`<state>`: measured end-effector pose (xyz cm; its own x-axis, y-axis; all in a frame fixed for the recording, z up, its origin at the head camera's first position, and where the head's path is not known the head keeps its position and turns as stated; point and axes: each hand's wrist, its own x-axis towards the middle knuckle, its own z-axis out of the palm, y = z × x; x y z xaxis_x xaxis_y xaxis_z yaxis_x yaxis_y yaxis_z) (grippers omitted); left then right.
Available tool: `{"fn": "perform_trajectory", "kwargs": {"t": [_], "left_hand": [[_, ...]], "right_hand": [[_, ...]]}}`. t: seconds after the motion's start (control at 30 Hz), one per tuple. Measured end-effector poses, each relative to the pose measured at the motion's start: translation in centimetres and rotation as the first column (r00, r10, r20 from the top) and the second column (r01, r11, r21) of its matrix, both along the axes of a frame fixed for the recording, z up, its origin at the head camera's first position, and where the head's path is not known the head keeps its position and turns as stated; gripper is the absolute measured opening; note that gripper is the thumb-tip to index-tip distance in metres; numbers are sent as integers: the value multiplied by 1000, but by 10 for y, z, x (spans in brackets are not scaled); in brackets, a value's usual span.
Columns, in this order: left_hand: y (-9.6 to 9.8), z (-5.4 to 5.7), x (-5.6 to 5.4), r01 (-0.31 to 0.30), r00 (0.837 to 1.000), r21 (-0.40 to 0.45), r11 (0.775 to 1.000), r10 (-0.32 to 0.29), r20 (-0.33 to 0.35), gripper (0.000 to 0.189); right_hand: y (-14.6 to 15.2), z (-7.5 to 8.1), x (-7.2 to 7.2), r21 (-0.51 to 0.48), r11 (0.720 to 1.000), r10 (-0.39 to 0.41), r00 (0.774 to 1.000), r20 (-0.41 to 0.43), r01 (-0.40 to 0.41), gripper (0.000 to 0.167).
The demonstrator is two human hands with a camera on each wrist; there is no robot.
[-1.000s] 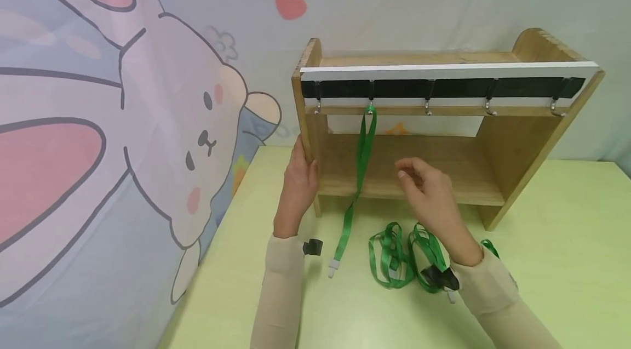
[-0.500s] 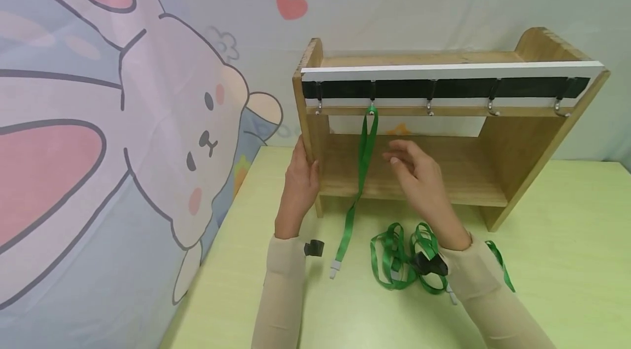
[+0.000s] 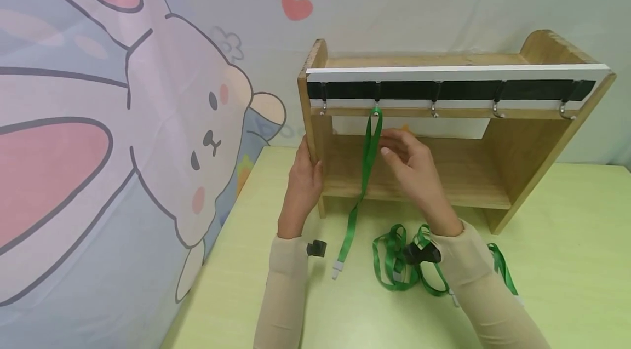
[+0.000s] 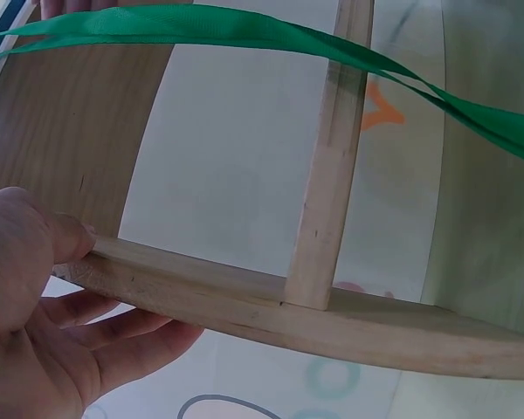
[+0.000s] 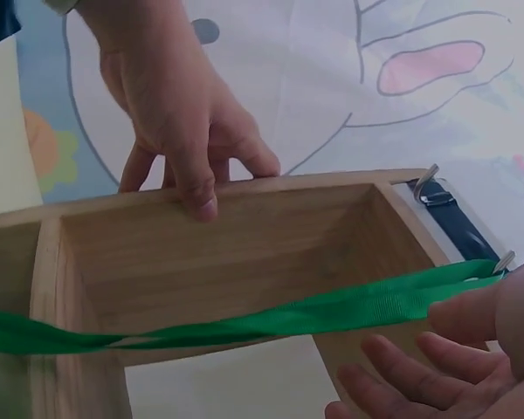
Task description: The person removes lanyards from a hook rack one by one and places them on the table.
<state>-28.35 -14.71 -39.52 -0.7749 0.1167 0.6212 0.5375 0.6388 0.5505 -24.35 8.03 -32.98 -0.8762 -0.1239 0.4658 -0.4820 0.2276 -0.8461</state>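
A green lanyard (image 3: 367,165) hangs by its loop from the second hook from the left on a wooden rack (image 3: 473,173). Its white clip (image 3: 337,268) reaches down to the table's height. My left hand (image 3: 300,187) holds the rack's left side panel (image 4: 201,297), thumb on the inner face and fingers on the outer. Beside the hanging strap is my right hand (image 3: 414,171), its fingers loosely bent and holding nothing. In the right wrist view the right thumb (image 5: 467,314) is close to the strap below the hook; whether it touches is hard to tell.
Several metal hooks (image 3: 435,109) line the black strip along the rack's front. On the pale green table, coiled green lanyards (image 3: 393,264) lie before the rack. Another lanyard (image 3: 504,269) lies right of my right forearm. A cartoon-printed cloth (image 3: 217,135) covers the wall.
My right hand has moved left and upward, toward the hanging lanyard, and its fingers have loosened. The left hand stays on the rack's side panel. The lanyard still hangs from the same hook.
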Motion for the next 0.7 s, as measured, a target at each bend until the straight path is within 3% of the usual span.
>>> {"fn": "perform_trajectory", "kwargs": {"t": [0.3,0.7], "left_hand": [[-1,-2,-1,-2,1000,-13,1000,2,-6,60],[-1,0,0,6,1000,-14,1000,-6,2,59]], "right_hand": [[-8,5,-7,-18,999,46,999,23,-45,35],[-17,10,-8,-51,997,53,998,23,-52,15]]}}
